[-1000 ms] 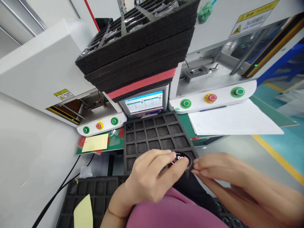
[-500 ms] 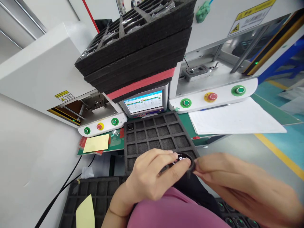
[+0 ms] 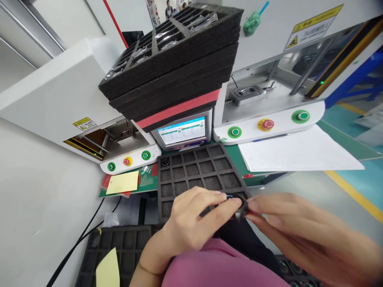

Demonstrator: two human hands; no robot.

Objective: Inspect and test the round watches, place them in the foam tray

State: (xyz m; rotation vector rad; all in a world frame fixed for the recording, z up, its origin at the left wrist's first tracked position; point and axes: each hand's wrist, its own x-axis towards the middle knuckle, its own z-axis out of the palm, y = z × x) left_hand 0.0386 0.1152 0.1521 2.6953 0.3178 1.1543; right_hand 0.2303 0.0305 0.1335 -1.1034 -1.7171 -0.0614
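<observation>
A small round black part (image 3: 238, 201) with a dark ring rim sits between my two hands, just over the near edge of a black foam grid tray (image 3: 191, 169). My left hand (image 3: 191, 221) curls round its left side, thumb and fingers closed on it. From the right, my right hand (image 3: 299, 233) pinches the part's rim with its fingertips. The part is now tilted edge-on, so its face is hidden. One similar round part (image 3: 165, 162) lies in the tray's far left cell; the other cells look bare.
Two white machines with green and red buttons (image 3: 265, 124) (image 3: 127, 161) flank a small screen (image 3: 182, 130). A stack of black foam trays (image 3: 173, 59) rests on top. White paper (image 3: 296, 151) lies right, yellow notes (image 3: 122, 182) left. More foam trays (image 3: 119, 243) sit below.
The round part has tipped from face-up to nearly edge-on between my fingers. My right hand's fingertips have closed in on its rim. The view has shifted slightly.
</observation>
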